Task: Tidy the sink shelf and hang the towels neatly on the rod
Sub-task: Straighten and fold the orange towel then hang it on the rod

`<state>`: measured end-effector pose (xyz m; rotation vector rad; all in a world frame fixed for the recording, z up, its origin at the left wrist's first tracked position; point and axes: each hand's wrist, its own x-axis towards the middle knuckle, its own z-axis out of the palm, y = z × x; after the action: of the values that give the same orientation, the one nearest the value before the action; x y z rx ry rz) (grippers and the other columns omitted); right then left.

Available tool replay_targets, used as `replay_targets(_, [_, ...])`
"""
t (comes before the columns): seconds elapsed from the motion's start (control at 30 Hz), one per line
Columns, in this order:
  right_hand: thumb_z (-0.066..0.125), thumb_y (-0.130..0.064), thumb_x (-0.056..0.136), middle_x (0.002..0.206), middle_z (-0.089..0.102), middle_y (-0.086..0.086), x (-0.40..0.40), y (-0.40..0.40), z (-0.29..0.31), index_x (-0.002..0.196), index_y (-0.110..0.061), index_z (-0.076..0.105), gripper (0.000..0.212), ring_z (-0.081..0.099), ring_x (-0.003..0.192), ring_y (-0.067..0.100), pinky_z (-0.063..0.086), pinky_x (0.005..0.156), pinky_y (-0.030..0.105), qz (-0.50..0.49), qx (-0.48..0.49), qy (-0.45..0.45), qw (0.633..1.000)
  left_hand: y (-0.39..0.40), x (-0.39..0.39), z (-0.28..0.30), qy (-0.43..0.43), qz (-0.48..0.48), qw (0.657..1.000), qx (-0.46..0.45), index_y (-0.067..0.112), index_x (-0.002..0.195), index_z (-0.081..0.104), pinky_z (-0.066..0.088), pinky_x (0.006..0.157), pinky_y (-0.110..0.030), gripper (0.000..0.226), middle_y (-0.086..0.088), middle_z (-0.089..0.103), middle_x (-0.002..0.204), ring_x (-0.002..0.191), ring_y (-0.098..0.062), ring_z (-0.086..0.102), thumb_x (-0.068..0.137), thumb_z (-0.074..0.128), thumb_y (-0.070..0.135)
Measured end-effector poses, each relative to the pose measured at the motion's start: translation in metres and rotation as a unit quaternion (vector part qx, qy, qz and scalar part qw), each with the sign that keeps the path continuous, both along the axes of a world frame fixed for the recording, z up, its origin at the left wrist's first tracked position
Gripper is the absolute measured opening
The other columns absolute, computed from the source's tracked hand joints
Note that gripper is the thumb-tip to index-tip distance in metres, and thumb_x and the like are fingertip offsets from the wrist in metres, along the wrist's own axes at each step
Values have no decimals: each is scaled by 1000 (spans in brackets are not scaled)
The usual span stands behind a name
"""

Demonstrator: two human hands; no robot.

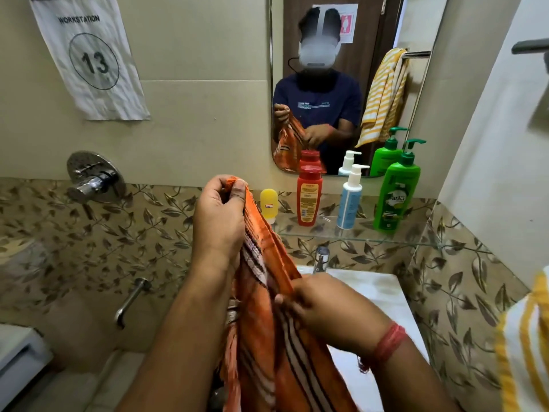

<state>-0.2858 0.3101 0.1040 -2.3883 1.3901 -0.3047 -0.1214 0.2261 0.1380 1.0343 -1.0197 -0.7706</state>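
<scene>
- The left hand (218, 215) is closed round the bunched top edge of an orange towel (267, 337), held up in front of the wall tiles.
- The right hand (323, 307) pinches a fold of the same towel lower down, over the white sink (383, 295); a red thread band (389, 343) circles that wrist.
- The towel is thin woven cloth with dark and pale stripes and hangs down between the forearms, hiding the near part of the sink.
- A glass shelf (416, 236) carries four containers: a small yellow bottle (269, 205), a red bottle (309, 196), a white-and-blue pump bottle (350, 200) and a green pump bottle (396, 194).
- A yellow-and-white striped towel (523, 346) shows at the right edge.
- One chrome tap (322, 260) stands behind the sink, and a mirror (368, 31) hangs above the shelf.
</scene>
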Motion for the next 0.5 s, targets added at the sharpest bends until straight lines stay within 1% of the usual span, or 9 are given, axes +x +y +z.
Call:
replay_targets(0.03, [46,-50,100,75,57,3,-2,0,0,76,-16,56,43,57,74,23,42,64,37,0,-20,-14,1000,0,1,-1,-6,4,1000,-4,40,79,68,53,60,-27,19,13,69,71,66,-6,64,96,60,37])
replay_targets(0.07, [46,-52,99,73,57,1,-3,4,3,76,-16,57,44,56,70,19,42,62,36,35,-11,-68,997,1,1,-1,-15,6,1000,-6,40,80,68,53,59,-25,15,13,70,72,65,-4,65,92,59,42])
replay_targets(0.13, [49,-51,98,76,62,-2,3,11,7,82,-17,64,41,58,70,14,46,64,36,98,27,-185,977,1,-1,-5,-19,-1,1000,-6,37,83,68,58,63,-32,14,10,72,75,69,-10,69,88,58,46])
replay_targets(0.2, [54,-43,98,82,66,-7,8,9,2,90,-21,69,28,60,76,9,45,68,35,52,-18,-200,978,1,-4,-6,12,-11,1000,-5,34,83,68,59,72,-39,13,10,70,74,73,-16,68,87,60,44])
replay_targets(0.23, [56,-38,99,83,66,-9,8,5,-1,90,-21,69,23,59,77,8,45,69,34,7,-41,-188,981,1,-3,-6,27,-9,1000,-7,34,83,68,60,71,-38,12,11,69,72,72,-14,67,87,61,43])
replay_targets(0.27, [58,-35,98,83,67,-8,5,3,-5,91,-20,70,20,59,77,9,45,69,34,-30,-39,-200,978,2,-2,-4,27,6,1000,-10,37,82,67,59,64,-33,11,14,68,70,69,-9,66,89,61,42])
replay_targets(0.33, [58,-33,98,81,66,-4,-4,2,-10,94,-18,69,19,60,75,11,45,69,35,-52,15,-282,958,3,4,-2,20,47,998,-22,42,80,66,51,52,-20,15,20,67,66,58,3,61,93,60,39])
replay_targets(0.4, [56,-38,98,86,67,1,-10,4,-13,96,-19,68,22,64,79,15,50,72,37,-54,26,-316,947,5,9,-3,37,64,997,-27,37,82,66,48,49,-15,17,21,66,63,54,6,60,98,61,32])
replay_targets(0.5, [54,-44,96,88,65,9,-9,4,-18,96,-18,67,29,62,78,17,49,69,40,-49,43,-339,938,10,8,-2,52,75,996,-23,28,88,64,48,48,-13,15,22,65,61,53,6,60,102,60,25])
